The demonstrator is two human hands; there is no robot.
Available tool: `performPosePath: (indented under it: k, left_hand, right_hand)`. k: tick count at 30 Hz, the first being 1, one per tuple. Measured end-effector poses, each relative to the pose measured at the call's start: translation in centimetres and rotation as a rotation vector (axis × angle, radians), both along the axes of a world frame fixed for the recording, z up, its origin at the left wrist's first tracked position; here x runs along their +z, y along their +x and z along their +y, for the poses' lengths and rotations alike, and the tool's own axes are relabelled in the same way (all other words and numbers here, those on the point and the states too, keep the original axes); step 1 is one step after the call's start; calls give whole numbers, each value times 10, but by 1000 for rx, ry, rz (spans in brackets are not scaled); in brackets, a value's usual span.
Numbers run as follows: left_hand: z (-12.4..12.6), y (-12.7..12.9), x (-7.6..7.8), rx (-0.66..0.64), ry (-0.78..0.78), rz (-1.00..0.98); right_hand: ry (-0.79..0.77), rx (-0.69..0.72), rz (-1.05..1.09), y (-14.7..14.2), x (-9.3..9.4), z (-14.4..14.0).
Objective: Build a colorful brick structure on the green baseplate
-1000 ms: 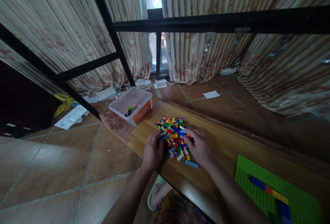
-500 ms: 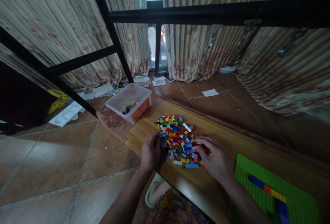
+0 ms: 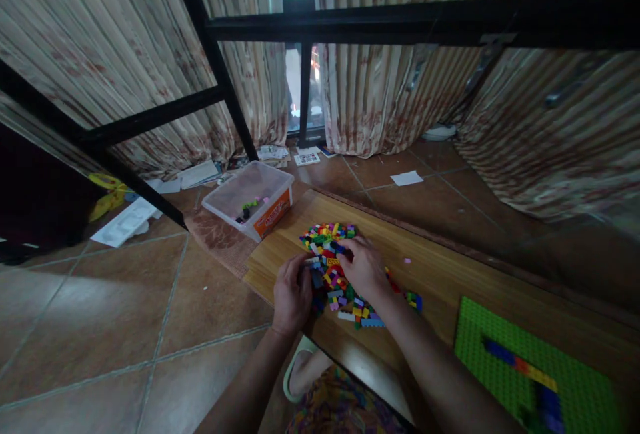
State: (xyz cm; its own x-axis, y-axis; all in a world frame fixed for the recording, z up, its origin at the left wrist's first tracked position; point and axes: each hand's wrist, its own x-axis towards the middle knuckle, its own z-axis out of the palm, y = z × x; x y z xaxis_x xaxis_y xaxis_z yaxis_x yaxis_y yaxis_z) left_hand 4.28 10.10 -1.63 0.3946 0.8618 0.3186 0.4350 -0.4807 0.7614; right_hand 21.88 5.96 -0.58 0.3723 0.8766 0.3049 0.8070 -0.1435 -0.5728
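Observation:
A pile of small colourful building bricks lies on the wooden bench. My left hand rests at the pile's left edge, fingers curled, with a grey-blue building brick at the fingertips. Over the upper right of the pile, my right hand reaches in with thumb and forefinger apart, close to a dark blue brick; its other fingers hide part of the heap. To the right lies a green baseplate, which bears a row of blue, red and yellow bricks.
Beyond the bench's left end stands a clear plastic box with an orange label and a few bricks inside. A lone pink brick sits on the bench. Black metal bars cross in front of the curtains.
My right hand has moved left and away from me, from the pile's right side to over its upper part. My left hand has stayed nearly still at the left edge.

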Motion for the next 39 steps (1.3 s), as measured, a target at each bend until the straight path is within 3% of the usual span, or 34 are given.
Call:
performPosePath:
  k: [8, 15, 18, 23, 26, 29, 31, 35, 39]
  left_hand:
    - [8, 1, -3, 22, 45, 70]
    - [13, 1, -8, 36, 75, 112]
    - [13, -1, -7, 55, 128, 97]
    - [-14, 2, 10, 6, 298, 14]
    - [-54, 16, 25, -154, 105, -92]
    - [-94, 36, 37, -383, -320, -203]
    - [-110, 46, 41, -451, -514, -255]
    - [-118, 51, 46, -473, -626, -280]
    - [-120, 43, 53, -573, -658, -171]
  right_hand:
    - [36, -100, 69, -13, 11, -6]
    - [182, -130, 192, -23, 25, -43]
    - [270, -183, 515, -26, 27, -68]
    - [366, -313, 1396, -23, 31, -115]
    - [403, -324, 1601, -24, 35, -135]
    - [428, -320, 1573, -30, 37, -145]
    - [409, -291, 1484, -35, 37, -150]
    - [312, -232, 1261, -39, 33, -165]
    - [188, -261, 1095, -35, 28, -181]
